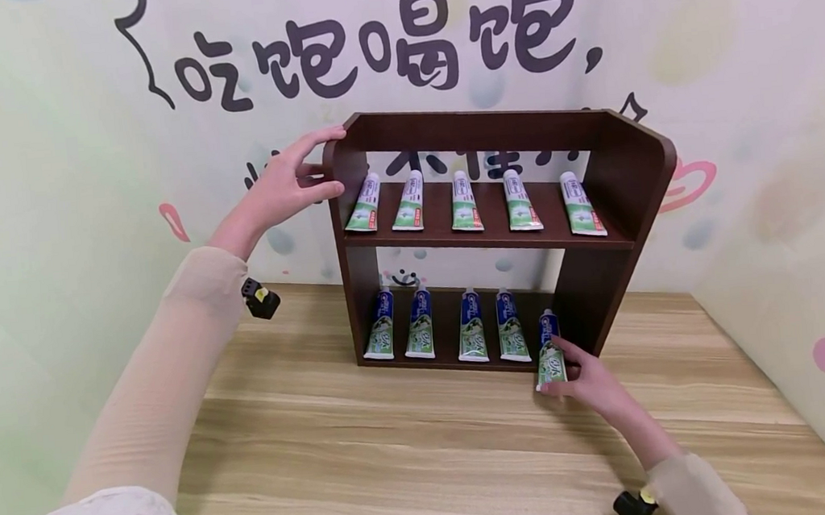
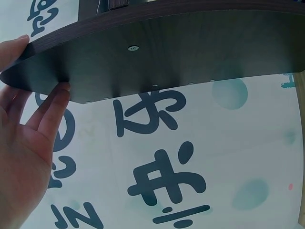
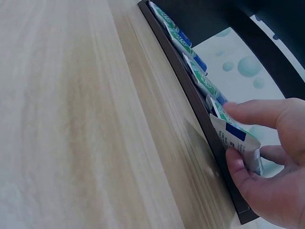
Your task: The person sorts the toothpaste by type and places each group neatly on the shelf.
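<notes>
My right hand (image 1: 594,382) pinches the lower end of a blue and green toothpaste tube (image 1: 549,366) at the right end of the bottom shelf. That tube leans with its cap toward the back, and its flat crimped end (image 3: 236,136) faces the right wrist camera between thumb and fingers. My left hand (image 1: 280,191) grips the upper left side panel of a dark brown two-tier rack (image 1: 482,121). In the left wrist view, the fingers of that hand lie against the panel's outer face (image 2: 157,57) and edges.
Several white and green toothpaste tubes (image 1: 464,202) lean in a row on the upper shelf. More blue and green tubes (image 1: 472,327) line the bottom shelf. The rack stands on a wood-grain table (image 1: 398,444) before a wall (image 1: 52,116) with large dark characters.
</notes>
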### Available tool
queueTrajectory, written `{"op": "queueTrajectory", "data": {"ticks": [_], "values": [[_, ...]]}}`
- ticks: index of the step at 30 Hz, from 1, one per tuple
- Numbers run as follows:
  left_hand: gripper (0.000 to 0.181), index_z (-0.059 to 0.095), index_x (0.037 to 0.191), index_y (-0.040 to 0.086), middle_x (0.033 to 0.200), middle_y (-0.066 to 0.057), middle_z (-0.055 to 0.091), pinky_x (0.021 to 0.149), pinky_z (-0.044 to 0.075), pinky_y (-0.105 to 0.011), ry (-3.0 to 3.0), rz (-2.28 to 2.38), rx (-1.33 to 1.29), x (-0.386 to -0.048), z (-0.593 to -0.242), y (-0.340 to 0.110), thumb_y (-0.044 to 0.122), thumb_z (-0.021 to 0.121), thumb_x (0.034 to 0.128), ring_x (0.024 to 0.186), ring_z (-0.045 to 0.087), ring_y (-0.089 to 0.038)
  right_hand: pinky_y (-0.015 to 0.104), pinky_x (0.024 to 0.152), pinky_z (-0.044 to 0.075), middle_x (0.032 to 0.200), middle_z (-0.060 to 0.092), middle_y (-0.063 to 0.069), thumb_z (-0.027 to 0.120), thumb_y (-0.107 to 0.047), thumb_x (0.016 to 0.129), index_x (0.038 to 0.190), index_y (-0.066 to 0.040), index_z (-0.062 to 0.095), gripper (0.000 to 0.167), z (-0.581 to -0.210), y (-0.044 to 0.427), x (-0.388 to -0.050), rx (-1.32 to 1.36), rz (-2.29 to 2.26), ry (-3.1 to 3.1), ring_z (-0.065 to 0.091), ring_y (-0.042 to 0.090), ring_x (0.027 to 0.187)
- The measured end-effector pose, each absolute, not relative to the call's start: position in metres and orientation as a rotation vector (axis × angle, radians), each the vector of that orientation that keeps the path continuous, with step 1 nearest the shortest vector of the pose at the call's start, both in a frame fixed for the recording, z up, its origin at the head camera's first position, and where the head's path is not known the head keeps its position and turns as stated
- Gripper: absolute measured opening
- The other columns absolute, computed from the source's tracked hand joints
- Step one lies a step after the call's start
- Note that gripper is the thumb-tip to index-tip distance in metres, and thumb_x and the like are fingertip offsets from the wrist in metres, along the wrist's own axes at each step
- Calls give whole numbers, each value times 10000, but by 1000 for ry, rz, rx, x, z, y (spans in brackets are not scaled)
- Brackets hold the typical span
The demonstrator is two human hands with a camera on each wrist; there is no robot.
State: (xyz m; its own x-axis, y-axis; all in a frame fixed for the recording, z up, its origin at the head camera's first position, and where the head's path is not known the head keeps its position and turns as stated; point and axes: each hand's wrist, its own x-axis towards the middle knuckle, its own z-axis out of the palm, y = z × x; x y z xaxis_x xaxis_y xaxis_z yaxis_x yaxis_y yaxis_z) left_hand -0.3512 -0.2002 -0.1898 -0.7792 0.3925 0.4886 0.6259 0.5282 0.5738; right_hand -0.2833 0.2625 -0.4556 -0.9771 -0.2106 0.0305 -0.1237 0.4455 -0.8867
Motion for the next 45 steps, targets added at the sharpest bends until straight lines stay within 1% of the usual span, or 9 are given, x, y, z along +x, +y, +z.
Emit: {"op": "queueTrajectory", "data": {"ticks": [5,14,18,22,26,32,38,40,45], "values": [[686,381,1511,268,1623,73,302,1093,477,-491,-2472,-1091,-854,-357,-193,-203,176,703,913,1280,569,-399,196,688,569,1357,447,386,777,47,750,1517,110,202,961,-455,262,-279,-356,-1536,2612,636,357,1049],[676,383,1509,276,1621,82,303,1098,474,-496,-2481,-1079,-845,-356,-193,-202,188,697,918,1291,560,-399,187,676,529,1386,457,390,823,-33,743,1454,153,319,890,-452,264,-273,-355,-1296,2838,653,349,989],[683,379,1512,279,1622,82,302,1090,479,-500,-2476,-1080,-844,-357,-193,-203,189,700,916,1287,561,-404,226,690,522,1242,568,350,838,-70,737,1418,140,402,836,-449,264,-270,-319,-1201,2938,650,333,974],[699,373,1517,276,1624,74,299,1083,483,-506,-2476,-1082,-841,-356,-193,-204,175,706,911,1284,562,-405,274,708,492,1105,590,269,832,-82,742,1390,111,462,771,-447,263,-267,-274,-1124,3013,608,295,937],[706,371,1519,267,1626,68,297,1081,484,-508,-2474,-1085,-842,-356,-192,-203,165,709,907,1285,561,-406,321,731,507,1181,565,292,817,-70,754,1380,92,481,729,-446,262,-264,-273,-1099,3049,614,322,964],[694,378,1515,272,1622,72,305,1087,481,-500,-2468,-1082,-848,-357,-192,-203,173,706,910,1283,564,-404,481,837,582,1335,460,373,813,-86,767,1372,74,499,701,-446,258,-261,-283,-1121,3058,615,462,1066],[682,383,1512,270,1619,73,311,1090,481,-486,-2465,-1082,-853,-356,-192,-203,182,701,915,1278,570,-400,614,988,463,1352,420,367,812,-173,783,1363,35,538,675,-451,252,-261,-214,-1073,3116,425,531,1216],[681,384,1512,268,1619,71,312,1090,482,-482,-2463,-1087,-853,-356,-192,-202,180,700,915,1278,570,-399,618,990,419,1328,440,348,813,-180,776,1355,36,550,671,-451,250,-260,-193,-1055,3145,389,513,1216],[689,379,1514,277,1619,74,309,1081,489,-486,-2465,-1090,-848,-356,-192,-202,183,703,914,1278,571,-395,587,961,408,1307,462,336,808,-157,764,1334,49,568,652,-452,248,-261,-188,-1045,3180,396,488,1174]]}}
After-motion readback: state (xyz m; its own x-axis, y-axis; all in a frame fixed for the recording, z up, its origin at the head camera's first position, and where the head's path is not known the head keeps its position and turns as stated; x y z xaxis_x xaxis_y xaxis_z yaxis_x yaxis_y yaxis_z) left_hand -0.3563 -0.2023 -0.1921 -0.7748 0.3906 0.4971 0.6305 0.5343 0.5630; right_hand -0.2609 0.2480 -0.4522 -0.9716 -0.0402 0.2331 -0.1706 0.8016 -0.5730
